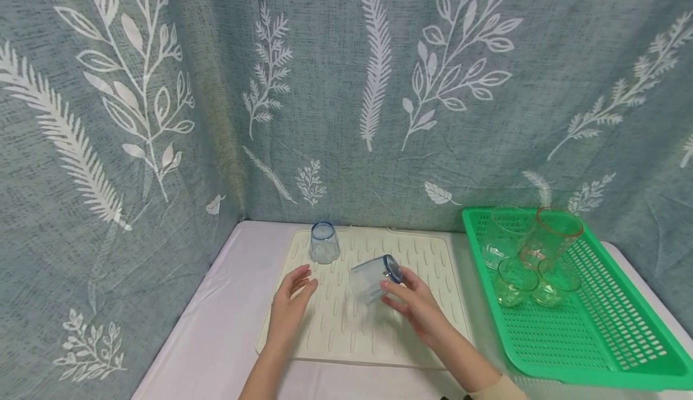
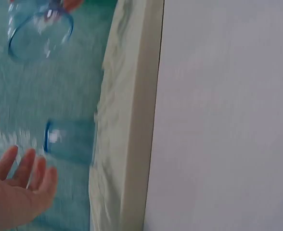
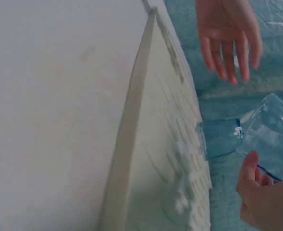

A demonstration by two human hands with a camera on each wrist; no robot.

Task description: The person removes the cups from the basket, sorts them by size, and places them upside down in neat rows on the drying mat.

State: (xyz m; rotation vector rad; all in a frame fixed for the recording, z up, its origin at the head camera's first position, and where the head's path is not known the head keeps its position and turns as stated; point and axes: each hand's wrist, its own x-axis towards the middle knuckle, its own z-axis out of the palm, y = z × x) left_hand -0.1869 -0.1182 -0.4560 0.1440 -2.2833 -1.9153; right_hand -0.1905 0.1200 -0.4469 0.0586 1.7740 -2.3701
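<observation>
My right hand (image 1: 419, 307) grips a clear drinking glass (image 1: 369, 278) by its blue-ringed end, with the thumb on the near side. The glass is tilted almost onto its side above the cream ridged mat (image 1: 325, 343), its plain end pointing left. My left hand (image 1: 289, 304) is held out over the mat's left part, fingers relaxed and bent a little, holding nothing. Just beyond it, a second clear glass (image 1: 325, 251) stands on the mat with its blue-ringed end up. In the left wrist view this standing glass (image 2: 71, 141) shows past the left fingertips (image 2: 38, 168).
A green plastic basket (image 1: 639, 379) stands to the right of the mat. Several clear glasses are grouped at its far left, among them a tall red-rimmed glass (image 1: 557, 225). A patterned blue-grey curtain (image 1: 335, 87) hangs behind the white table (image 1: 216, 328).
</observation>
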